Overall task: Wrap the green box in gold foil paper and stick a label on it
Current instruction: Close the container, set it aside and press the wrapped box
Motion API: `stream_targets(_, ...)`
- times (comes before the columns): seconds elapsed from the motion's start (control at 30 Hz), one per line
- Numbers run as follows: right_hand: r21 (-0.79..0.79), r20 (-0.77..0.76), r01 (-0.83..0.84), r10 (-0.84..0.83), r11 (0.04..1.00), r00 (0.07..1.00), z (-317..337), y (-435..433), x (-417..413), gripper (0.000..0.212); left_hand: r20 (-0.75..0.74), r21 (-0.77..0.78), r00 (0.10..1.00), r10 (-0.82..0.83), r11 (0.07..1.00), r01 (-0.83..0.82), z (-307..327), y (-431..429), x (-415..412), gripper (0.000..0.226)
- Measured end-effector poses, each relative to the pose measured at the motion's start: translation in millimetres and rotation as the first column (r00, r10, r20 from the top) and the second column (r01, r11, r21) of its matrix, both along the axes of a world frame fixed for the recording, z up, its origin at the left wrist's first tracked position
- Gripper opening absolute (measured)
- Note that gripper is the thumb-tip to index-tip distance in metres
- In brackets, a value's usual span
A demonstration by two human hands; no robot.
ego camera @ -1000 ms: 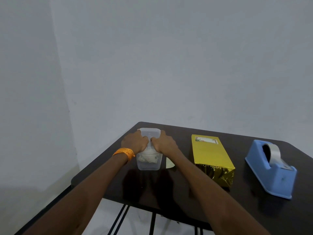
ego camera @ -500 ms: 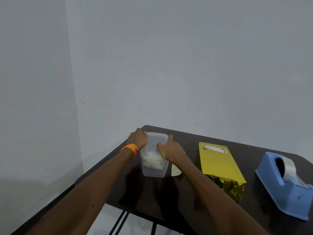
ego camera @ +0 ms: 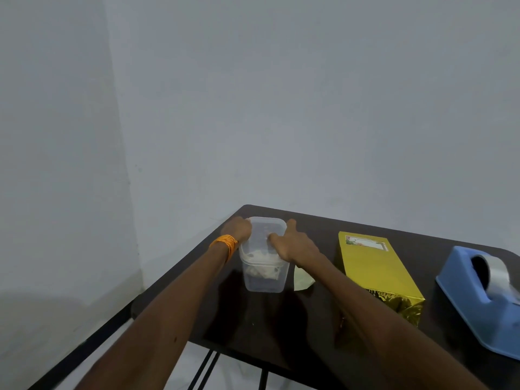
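Observation:
The box wrapped in gold foil lies flat on the dark table, with a white label stuck near its far end. To its left stands a clear plastic container with papers inside and its lid on. My left hand, with an orange band at the wrist, grips the container's far left rim. My right hand presses down on the lid, thumb raised.
A blue tape dispenser with a grey roll stands at the table's right. A small pale paper scrap lies between the container and the gold box. The table's left edge runs close beside the container; grey walls stand behind.
Both hands were together on top of the lid. My left hand has moved to the far left rim, and my right hand has spread over the lid.

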State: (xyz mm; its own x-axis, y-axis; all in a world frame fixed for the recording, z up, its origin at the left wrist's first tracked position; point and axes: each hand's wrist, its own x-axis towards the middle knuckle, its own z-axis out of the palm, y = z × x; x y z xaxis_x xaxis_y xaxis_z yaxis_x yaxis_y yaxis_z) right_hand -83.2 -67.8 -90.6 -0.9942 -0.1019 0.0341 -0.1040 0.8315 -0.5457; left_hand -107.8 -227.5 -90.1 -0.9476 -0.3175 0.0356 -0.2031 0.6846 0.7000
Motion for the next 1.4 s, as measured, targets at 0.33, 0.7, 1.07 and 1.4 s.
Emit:
stream_targets(0.33,-0.085,-0.04,0.07,-0.074,0.994,0.996,15,-3,-42,0.059,0.02,-0.11,1.0,0.003,0.994,-0.001,-2,-8,-2,0.04)
stream_targets(0.7,-0.147,0.03,0.155,-0.152,0.977,0.988,-6,2,-69,0.053,0.03,-0.097,0.999,-0.012,0.995,0.014,1,-3,-11,0.041)
stream_targets(1.07,-0.144,-0.019,0.16,-0.164,0.977,0.986,-13,2,-71,0.05,-0.033,0.085,0.998,0.048,0.995,-0.045,-2,-1,10,0.045)
stream_targets(1.4,-0.069,-0.022,0.147,-0.149,0.987,0.989,-18,-2,-72,0.047,0.032,-0.016,0.998,0.052,0.999,-0.051,-1,4,18,0.039)
